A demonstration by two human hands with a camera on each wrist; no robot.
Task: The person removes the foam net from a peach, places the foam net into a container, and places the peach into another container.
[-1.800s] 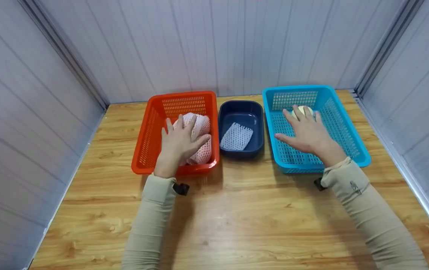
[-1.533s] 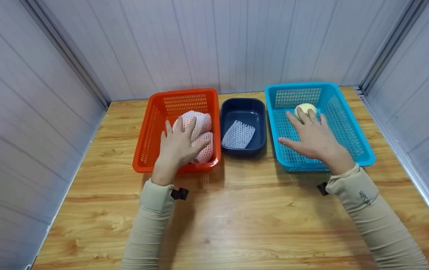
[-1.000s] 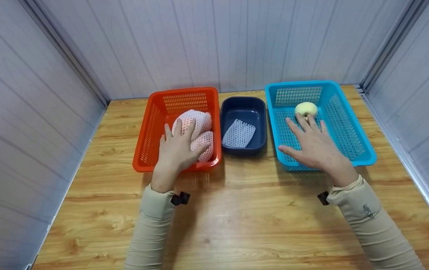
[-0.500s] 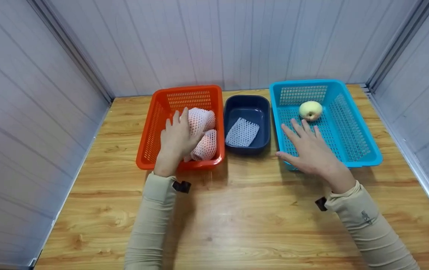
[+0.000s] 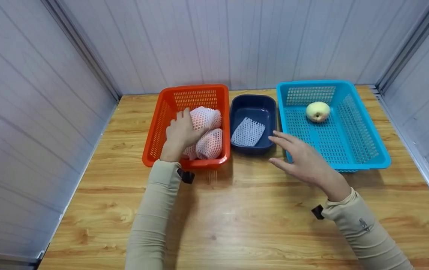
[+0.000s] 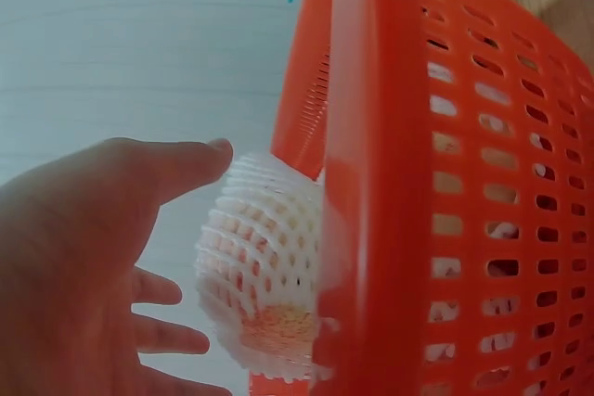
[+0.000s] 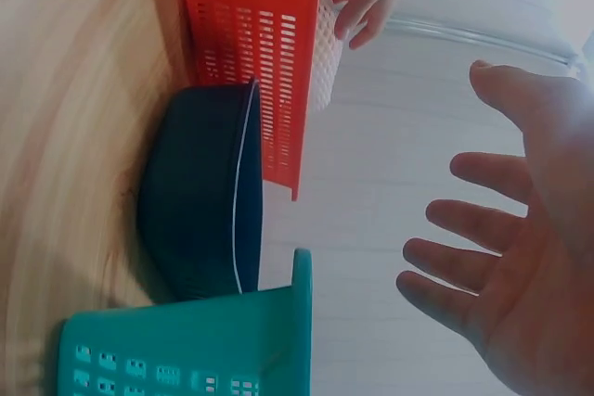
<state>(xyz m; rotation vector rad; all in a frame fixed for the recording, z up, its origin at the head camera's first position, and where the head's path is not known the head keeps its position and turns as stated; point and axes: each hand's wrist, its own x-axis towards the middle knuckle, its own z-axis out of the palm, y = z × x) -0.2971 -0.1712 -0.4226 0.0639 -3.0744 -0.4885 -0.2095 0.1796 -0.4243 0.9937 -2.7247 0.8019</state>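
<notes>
My left hand (image 5: pixel 181 131) reaches over the orange basket (image 5: pixel 195 88), fingers spread beside several fruits in white foam nets (image 5: pixel 209 144). In the left wrist view, its thumb and fingers stand around the near side of one netted fruit (image 6: pixel 260 261), not curled round it. My right hand (image 5: pixel 308 165) hovers over the near left corner of the blue basket (image 5: pixel 364 129), palm turned inward, fingers extended and holding nothing. A bare pale yellow apple (image 5: pixel 318 111) lies toward the back of that basket. One loose foam net (image 5: pixel 248 132) lies flat in the navy bin (image 5: pixel 253 108).
The three containers stand in a row on the wooden table (image 5: pixel 214 228), the navy bin in the middle, close to the orange basket. Grey panel walls (image 5: pixel 176 41) enclose the back and both sides.
My right hand has drawn back from beside the apple and swung left toward the navy bin, turning its palm inward. My left hand has shifted slightly, its fingers closer together over the netted fruits.
</notes>
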